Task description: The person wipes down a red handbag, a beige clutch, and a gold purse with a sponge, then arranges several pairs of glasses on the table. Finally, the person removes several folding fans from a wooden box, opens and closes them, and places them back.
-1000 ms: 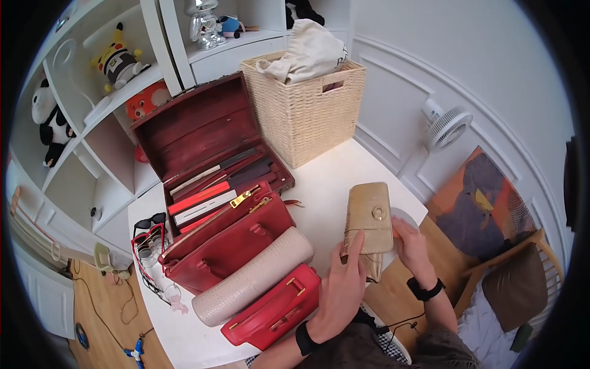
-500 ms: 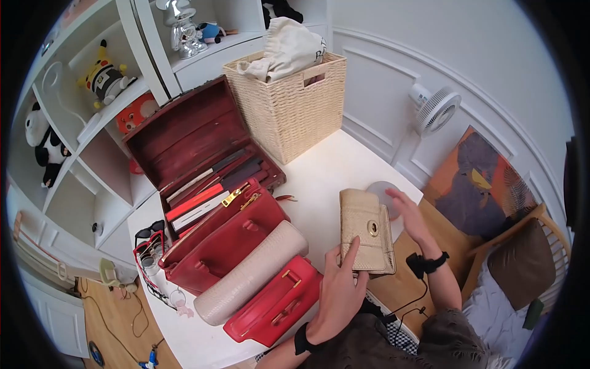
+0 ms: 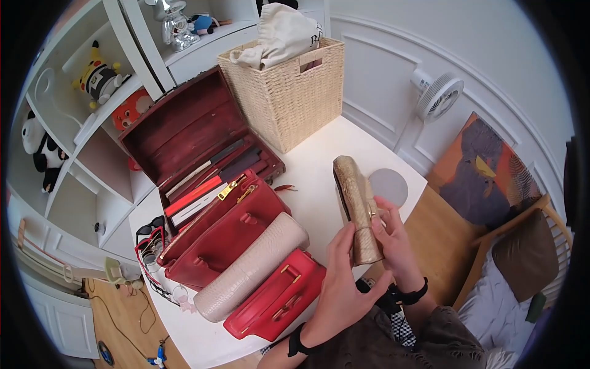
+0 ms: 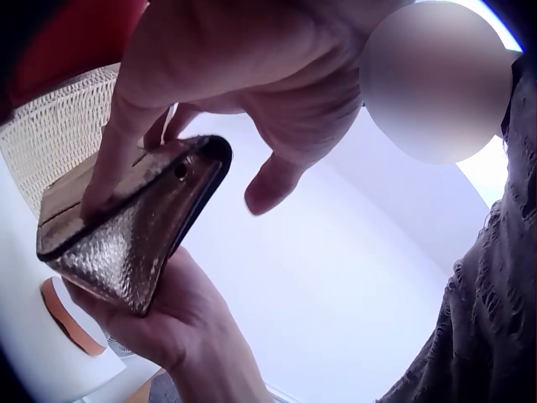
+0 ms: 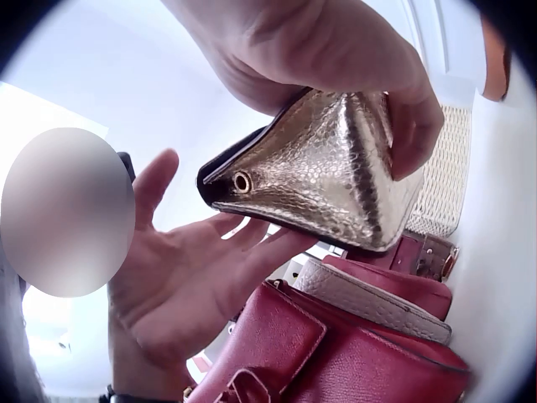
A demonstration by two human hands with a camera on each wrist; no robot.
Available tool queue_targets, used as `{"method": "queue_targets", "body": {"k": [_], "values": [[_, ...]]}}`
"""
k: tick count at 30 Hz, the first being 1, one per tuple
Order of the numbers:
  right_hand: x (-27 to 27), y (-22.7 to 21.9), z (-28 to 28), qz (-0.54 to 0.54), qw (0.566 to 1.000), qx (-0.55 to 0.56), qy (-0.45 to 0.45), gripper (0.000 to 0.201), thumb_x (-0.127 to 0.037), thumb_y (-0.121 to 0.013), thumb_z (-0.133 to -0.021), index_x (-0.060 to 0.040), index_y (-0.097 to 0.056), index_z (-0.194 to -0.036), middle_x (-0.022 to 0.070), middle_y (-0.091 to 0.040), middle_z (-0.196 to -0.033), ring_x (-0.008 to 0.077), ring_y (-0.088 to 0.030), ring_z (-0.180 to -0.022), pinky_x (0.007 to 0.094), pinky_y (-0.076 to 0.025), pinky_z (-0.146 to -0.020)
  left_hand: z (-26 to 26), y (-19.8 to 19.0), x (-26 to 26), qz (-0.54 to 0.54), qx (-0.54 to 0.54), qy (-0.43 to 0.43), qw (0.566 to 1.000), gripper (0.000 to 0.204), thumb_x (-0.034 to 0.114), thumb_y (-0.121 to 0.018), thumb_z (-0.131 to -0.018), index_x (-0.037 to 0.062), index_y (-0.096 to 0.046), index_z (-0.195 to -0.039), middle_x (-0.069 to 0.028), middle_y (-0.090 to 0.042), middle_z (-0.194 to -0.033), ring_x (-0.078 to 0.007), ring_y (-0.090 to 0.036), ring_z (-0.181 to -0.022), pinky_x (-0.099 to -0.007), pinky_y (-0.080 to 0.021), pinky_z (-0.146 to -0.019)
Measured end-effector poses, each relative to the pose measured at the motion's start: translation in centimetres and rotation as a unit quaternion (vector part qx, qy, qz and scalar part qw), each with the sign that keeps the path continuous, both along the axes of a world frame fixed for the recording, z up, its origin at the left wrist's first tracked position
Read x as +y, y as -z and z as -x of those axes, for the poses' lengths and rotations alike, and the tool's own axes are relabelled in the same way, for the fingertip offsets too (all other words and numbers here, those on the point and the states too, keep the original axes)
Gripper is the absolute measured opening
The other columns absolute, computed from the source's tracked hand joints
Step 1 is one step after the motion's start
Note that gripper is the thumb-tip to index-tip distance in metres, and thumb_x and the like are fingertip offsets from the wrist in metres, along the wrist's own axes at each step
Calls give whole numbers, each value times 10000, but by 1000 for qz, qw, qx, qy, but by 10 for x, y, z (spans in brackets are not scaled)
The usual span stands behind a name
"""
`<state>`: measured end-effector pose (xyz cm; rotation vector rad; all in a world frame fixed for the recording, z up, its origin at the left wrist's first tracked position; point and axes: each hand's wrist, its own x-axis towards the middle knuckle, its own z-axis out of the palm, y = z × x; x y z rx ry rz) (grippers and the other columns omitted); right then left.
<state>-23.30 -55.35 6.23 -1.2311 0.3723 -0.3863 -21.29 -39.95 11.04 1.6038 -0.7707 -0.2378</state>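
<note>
A gold snakeskin-textured clutch bag (image 3: pixel 357 190) is held up over the table's near right corner, turned so its narrow edge faces the head camera. My right hand (image 3: pixel 398 249) grips it from the right, fingers curled round its body near the clasp. On the left, my left hand (image 3: pixel 339 283) lays its straight fingers along the flat face, thumb spread away from it, as the left wrist view shows. In the right wrist view the gusseted end of the clutch bag (image 5: pixel 327 168) faces the camera, with a metal-ringed hole (image 5: pixel 242 182) at its corner.
On the white table (image 3: pixel 313 172) stand a red handbag (image 3: pixel 276 295), a rolled pale crocodile-textured piece (image 3: pixel 255 267), a larger red bag (image 3: pixel 215 240), an open wooden chest (image 3: pixel 184 129), a wicker basket (image 3: pixel 292 92) and several glasses (image 3: pixel 150 243). A grey disc (image 3: pixel 390 187) lies behind my right hand.
The clutch bag has turned from clasp side up to edge-on. My right hand, spread away from it half a second ago, has come back in and grips it. The left fingers stay against it.
</note>
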Motion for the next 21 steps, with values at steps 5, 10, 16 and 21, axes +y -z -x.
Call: {"method": "queue_targets", "body": {"k": [5,10,16,21], "values": [[8,-13,8,174,982,-45,65,509,-150,-638,-936,-62,-398,-1377,106,-551,-1180,176,-584,-1011,311,-492,-847,0,16,-3,31,17,-142,989,681,17,-700,-852,-52,-306,-1403,-207,-520,-1268,-214,-598,-1099,-318,-527,-902],[-19,-34,18,513,854,-25,84,400,-196,-698,-874,-74,-549,-1224,122,-586,-1089,253,-613,-891,351,-502,-734,3,-4,12,40,18,-136,990,618,5,-697,-846,-44,-376,-1371,-191,-620,-1152,-212,-642,-1019,-315,-527,-874],[-33,-50,20,775,628,-59,34,340,-322,-763,-744,-131,-646,-1000,81,-603,-1030,255,-598,-816,357,-479,-660,7,-19,24,-39,-68,-144,987,607,59,-727,-826,2,-438,-1358,-180,-645,-1159,-254,-692,-982,-329,-556,-805],[-36,-48,17,825,552,-116,-32,266,-302,-749,-696,-138,-634,-872,46,-610,-961,210,-583,-751,334,-443,-609,8,-19,32,-79,-78,-79,991,599,63,-703,-826,46,-460,-1373,-189,-646,-1157,-296,-706,-909,-335,-573,-755]]}}
